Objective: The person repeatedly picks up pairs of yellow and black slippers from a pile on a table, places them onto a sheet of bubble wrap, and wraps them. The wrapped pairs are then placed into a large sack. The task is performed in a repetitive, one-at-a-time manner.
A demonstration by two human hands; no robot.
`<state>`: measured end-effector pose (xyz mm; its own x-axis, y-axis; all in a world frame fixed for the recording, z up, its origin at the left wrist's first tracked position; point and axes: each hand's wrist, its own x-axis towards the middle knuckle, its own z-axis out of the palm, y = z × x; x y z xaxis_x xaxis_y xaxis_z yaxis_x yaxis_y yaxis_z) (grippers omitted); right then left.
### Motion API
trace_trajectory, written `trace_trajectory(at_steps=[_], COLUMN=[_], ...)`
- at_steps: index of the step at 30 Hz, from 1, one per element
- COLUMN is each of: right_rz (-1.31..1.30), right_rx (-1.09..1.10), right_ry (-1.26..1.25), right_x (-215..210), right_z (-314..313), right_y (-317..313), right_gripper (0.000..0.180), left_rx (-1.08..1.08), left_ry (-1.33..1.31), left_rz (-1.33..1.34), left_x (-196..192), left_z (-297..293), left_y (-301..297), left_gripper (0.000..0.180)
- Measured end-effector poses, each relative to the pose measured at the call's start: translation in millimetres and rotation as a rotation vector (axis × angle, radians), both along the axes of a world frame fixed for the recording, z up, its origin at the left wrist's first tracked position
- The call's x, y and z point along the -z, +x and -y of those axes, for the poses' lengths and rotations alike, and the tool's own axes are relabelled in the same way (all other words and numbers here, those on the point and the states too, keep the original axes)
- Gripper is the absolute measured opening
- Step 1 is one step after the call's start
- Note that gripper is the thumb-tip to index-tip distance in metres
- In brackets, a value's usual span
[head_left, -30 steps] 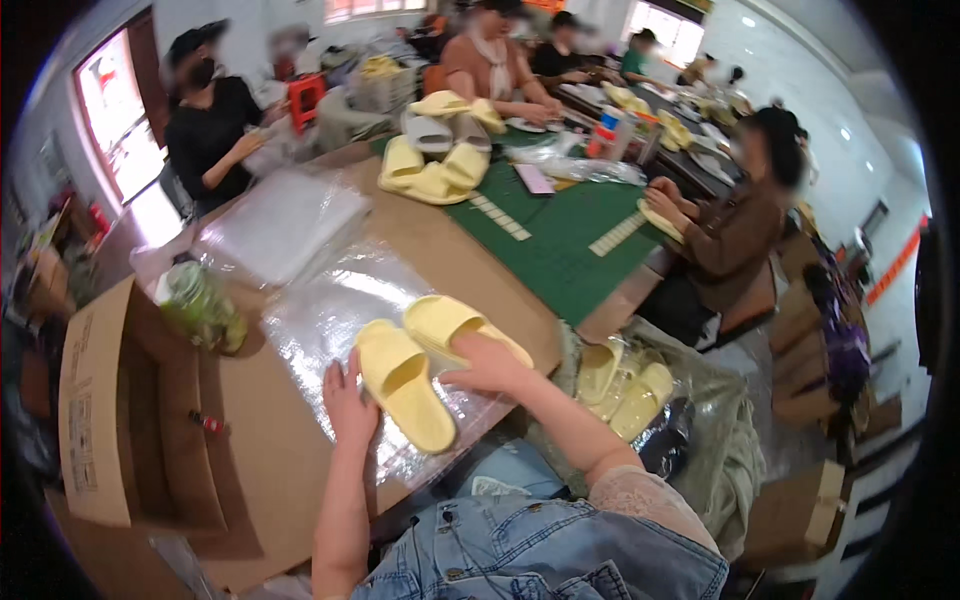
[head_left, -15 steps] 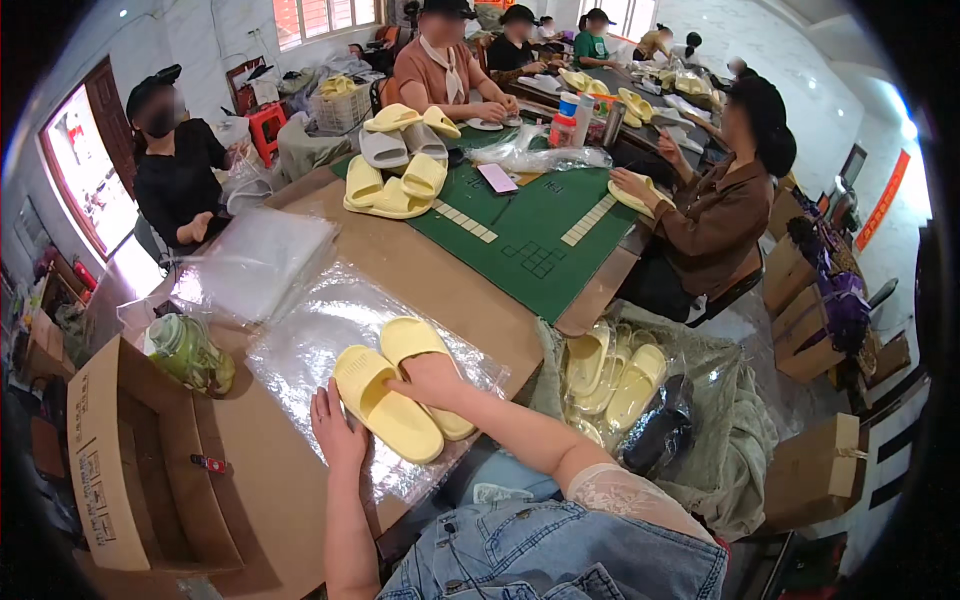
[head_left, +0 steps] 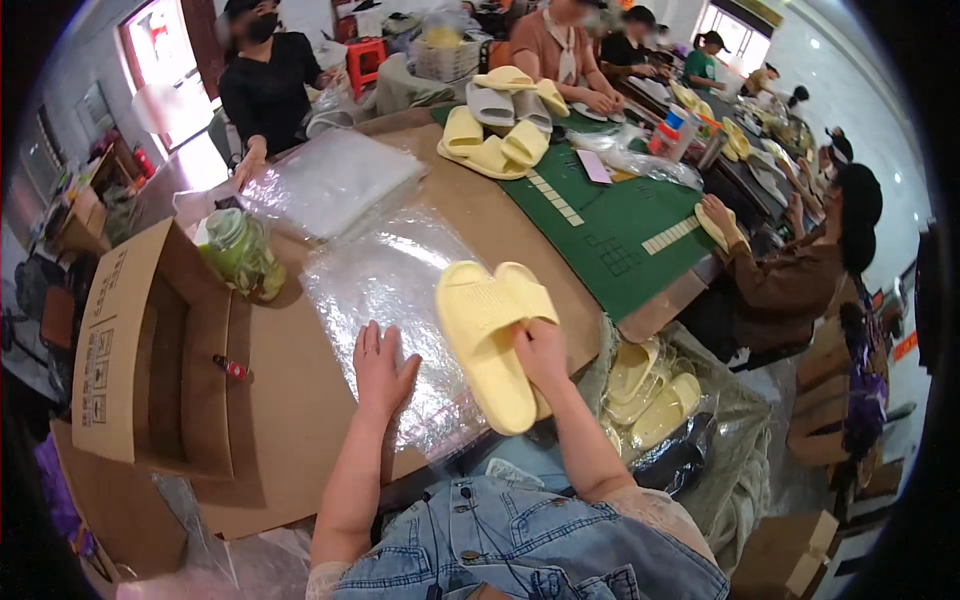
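A pair of pale yellow slippers (head_left: 487, 345) is gripped in my right hand (head_left: 543, 354), raised over the right edge of the clear plastic bags. The two slippers are pressed side by side, and the nearer one partly covers the other. My right fingers are mostly hidden inside the straps. Spread flat on the clear plastic bags (head_left: 385, 262) is my left hand (head_left: 385, 366), its fingers apart and nothing in it. The shiny bags lie on the brown cardboard table cover in front of me.
An open cardboard box (head_left: 126, 345) and a jar of green contents (head_left: 243, 255) stand on the left, with a small red item (head_left: 231, 367) between. More plastic bags (head_left: 335, 180) lie beyond. A sack of bagged slippers (head_left: 664, 408) sits at right. Co-workers surround the green mat (head_left: 600, 235).
My right hand has lifted the pair of slippers off the bags and turned them more upright. My left hand has come away from the slippers and lies on the bags. The view has swung left.
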<state>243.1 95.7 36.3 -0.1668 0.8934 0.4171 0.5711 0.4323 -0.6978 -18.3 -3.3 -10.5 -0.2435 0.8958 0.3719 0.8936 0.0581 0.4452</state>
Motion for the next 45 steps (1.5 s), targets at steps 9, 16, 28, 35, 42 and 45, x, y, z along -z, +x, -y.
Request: trace_trajectory(at_steps=[9,16,28,35,42,45], right_rz=[-0.023,-0.028,0.094,0.232,0.157,0.145], right_rx=[0.06,0.097,-0.132,-0.282,-0.289,-0.304], right_ry=[0.081,0.117,0.237,0.085,0.174,0.189], right_x=[25.4,37.3,19.6,5.5,-4.7,-12.9], right_z=[32.9,39.4,43.5,53.9,59.5,61.8], right_y=[88.0,97.2,100.0,104.8,94.7,91.9], right_gripper=[0.023,0.027,0.021,0.017,0.01,0.012], left_rx=[0.508,0.508,0.544,0.466,0.401,0.349], left_ry=[-0.171,-0.083,-0.13,-0.077,-0.117,-0.191], left_rz=[-0.013,-0.036,0.344,0.471,0.879,1.17], left_x=[-45.0,-22.6,-8.9,1.9,4.3,-5.5], left_z=[16.7,9.3,9.0,1.6,-2.1,-0.7], left_y=[32.9,31.8,19.9,20.4,15.2,13.0], left_gripper=[0.074,0.055,0.056,0.04,0.034,0.036])
